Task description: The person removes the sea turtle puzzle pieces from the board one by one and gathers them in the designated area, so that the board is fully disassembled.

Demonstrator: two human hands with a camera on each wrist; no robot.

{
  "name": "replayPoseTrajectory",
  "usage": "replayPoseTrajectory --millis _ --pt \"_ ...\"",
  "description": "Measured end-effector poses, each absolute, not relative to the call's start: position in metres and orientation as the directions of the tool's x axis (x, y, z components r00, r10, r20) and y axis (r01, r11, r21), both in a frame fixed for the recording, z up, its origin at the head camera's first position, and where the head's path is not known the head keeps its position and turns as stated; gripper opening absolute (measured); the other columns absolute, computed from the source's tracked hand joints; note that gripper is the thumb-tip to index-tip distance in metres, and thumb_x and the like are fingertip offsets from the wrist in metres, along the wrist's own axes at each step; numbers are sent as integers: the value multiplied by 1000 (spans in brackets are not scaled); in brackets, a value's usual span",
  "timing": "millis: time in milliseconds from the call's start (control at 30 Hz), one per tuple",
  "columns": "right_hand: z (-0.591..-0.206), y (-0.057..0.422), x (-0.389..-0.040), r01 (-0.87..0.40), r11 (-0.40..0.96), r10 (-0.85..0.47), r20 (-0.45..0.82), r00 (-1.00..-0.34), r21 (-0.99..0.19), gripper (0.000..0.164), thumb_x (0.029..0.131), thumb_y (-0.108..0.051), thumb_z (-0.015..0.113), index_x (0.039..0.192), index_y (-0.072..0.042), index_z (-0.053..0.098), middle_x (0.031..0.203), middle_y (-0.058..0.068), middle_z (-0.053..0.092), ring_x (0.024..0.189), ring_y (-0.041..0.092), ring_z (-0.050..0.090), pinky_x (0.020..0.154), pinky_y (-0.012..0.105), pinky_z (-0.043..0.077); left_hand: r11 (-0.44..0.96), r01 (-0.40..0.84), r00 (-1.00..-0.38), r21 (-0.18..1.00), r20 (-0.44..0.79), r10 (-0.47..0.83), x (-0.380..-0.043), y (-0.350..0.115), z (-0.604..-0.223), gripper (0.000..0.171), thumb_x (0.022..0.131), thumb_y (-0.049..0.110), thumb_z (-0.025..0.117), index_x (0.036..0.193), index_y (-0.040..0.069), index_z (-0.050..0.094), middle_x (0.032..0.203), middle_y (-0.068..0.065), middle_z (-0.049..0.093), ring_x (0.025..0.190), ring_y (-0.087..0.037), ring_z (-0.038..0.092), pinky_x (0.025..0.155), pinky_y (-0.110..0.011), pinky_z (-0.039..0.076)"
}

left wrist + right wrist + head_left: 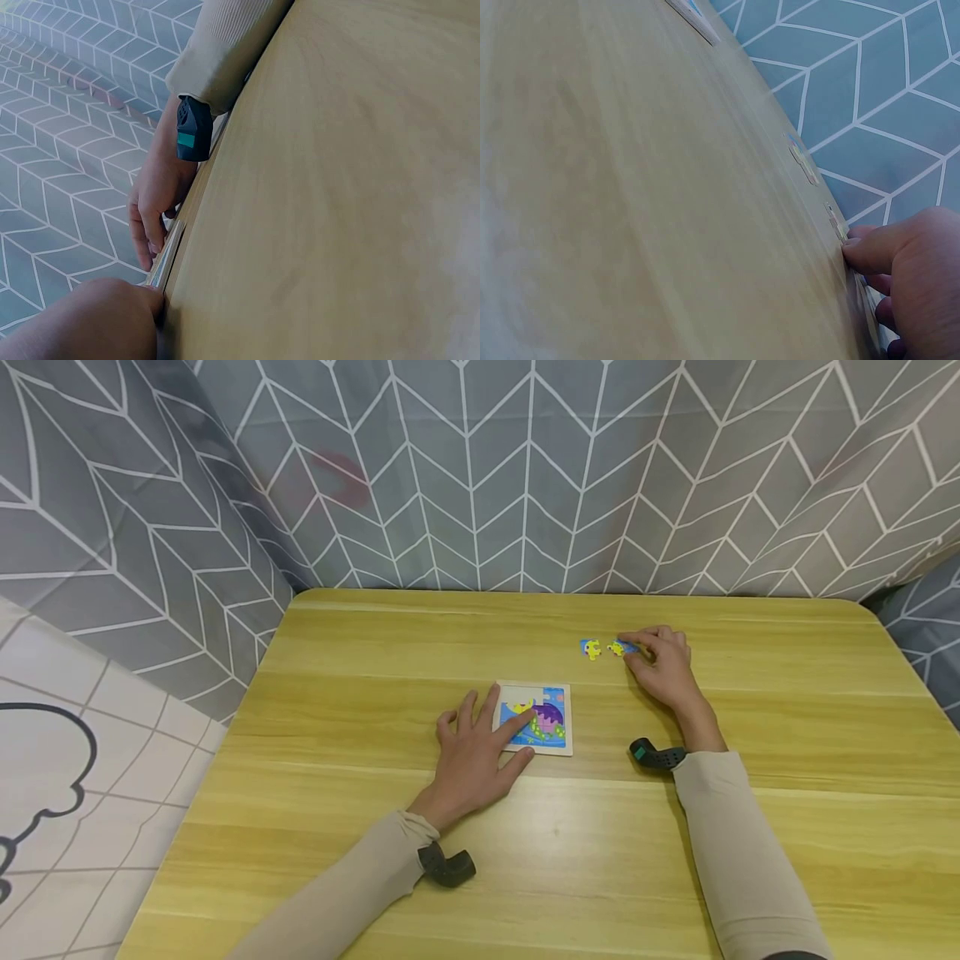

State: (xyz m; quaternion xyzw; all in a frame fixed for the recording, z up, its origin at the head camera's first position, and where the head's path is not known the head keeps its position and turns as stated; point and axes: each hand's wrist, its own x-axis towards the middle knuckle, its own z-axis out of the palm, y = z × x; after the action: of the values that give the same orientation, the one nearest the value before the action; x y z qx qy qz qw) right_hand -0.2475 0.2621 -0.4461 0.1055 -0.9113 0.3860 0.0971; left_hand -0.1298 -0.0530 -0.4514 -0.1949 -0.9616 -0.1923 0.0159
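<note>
Puzzle board point(571, 725) lay nr the middle of the wood-grain table point(360, 643), pale rim round a purple, blue & yellow pic, pale base showing at upper L. L hand point(472, 756) was on its L side, fingers spread & loose, gripping nothing; index crossed the pic & hid part of it, middle finger lay along the L edge, thumb tip at the near edge.

R hand point(666, 668) was farther back, to the R, w/ thumb & index pinching the R loose piece point(617, 647), yellow & blue, by its edges; the fingers covered some of it. The L loose piece point(592, 649), same colours, lay flat just beside it, a small gap btwn. Both were beyond the board & to its R.

Black wrist devices sat at both cuffs, one point(447, 867) on the L, one point(656, 755) on the R; the latter stuck out over the table R of the board. Beige sleeves point(757, 852) crossed the near part. Grey zigzag curtain point(495, 468) hung right behind the far table edge & at far L; white tiled surface point(142, 727) w/ a black outline drawing below it. L wrist view: board edge-on, partly hidden by the hand.
</note>
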Motion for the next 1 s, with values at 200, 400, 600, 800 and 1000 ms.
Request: replayPoseTrajectory --millis 200,400,600,800,1000 --pt "-447 262 -249 -266 678 -116 258 -959 -685 31 95 -2 60 124 4 69 120 28 55 106 41 35 97 55 18 849 383 -923 365 113 368 -130 -53 -451 52 100 56 50 150 42 49 170 -14 21 154 -45 18 108 -67 15" --pt "-447 262 -249 -257 677 -111 249 -962 -690 32 95 -2 60 126 3 68 120 27 55 105 37 35 96 54 18 846 388 -921 365 124 369 -130 -53 -452 52 100 56 51 149 42 50 170 -15 23 153 -45 19 108 -67 16" --pt "-447 262 -249 -248 677 -101 246 -964 -693 33 95 -2 59 127 2 68 116 25 55 97 28 31 93 51 17 849 384 -923 364 117 367 -131 -53 -453 52 100 56 50 150 43 49 170 -14 21 154 -45 18 108 -66 16" --pt "-450 261 -248 -245 677 -70 271 -960 -694 32 94 -2 60 125 1 70 114 24 59 94 24 32 93 49 20 852 379 -924 362 108 366 -132 -54 -453 52 100 57 50 150 44 48 171 -13 20 154 -44 17 108 -66 15" --pt "-452 259 -245 -274 657 -5 359 -933 -703 28 90 -1 64 117 4 72 108 26 62 95 25 36 90 42 23 852 384 -923 357 114 368 -132 -54 -454 52 100 58 50 150 44 48 171 -13 20 154 -44 18 108 -66 16"
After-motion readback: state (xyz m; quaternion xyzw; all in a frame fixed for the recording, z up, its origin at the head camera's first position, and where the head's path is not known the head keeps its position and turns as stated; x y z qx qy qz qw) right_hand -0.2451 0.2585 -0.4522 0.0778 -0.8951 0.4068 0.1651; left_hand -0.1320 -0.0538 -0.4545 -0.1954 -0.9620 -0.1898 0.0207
